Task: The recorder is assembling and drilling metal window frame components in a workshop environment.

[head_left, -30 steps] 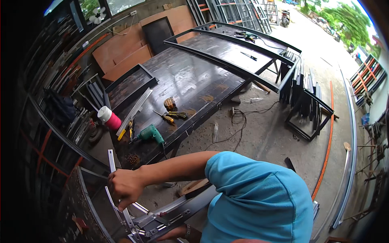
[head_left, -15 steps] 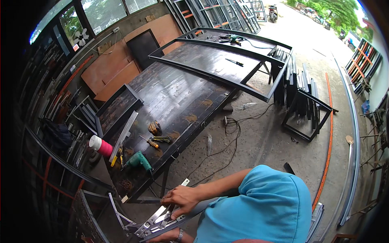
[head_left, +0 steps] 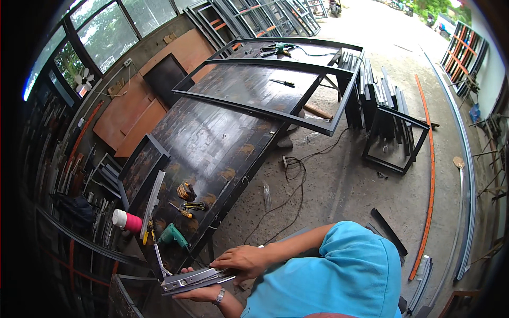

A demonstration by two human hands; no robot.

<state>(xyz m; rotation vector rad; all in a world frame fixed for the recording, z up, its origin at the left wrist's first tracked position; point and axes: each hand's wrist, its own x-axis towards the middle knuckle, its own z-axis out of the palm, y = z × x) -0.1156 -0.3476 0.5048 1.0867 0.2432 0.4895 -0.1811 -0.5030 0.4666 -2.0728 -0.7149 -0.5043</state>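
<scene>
My left hand (head_left: 203,294), wearing a wristwatch, is palm up under a silver metal hinge (head_left: 181,282) with folded linkage arms and a dark metal profile beneath it. Fingertips show over the far side, so the hand grips the piece. From above, my right hand (head_left: 245,260) closes over the other end of the same hinge, fingers across its top and thumb at its side. A thin silver strip (head_left: 160,259) sticks up beside the hinge's far end; where it joins is hidden. A green power drill (head_left: 174,236) lies on the table close by.
The dark worktable (head_left: 212,132) carries yellow-handled tools (head_left: 186,213), a pink-and-white roll (head_left: 127,220) and a large black frame (head_left: 244,109). A black cable (head_left: 303,183) trails over the floor. Metal profiles (head_left: 389,230) lie at right, near a small black frame (head_left: 397,168).
The hinge's linkage arms stood splayed and now lie folded along the profile. Both hands have shifted with it, and the view has turned slightly.
</scene>
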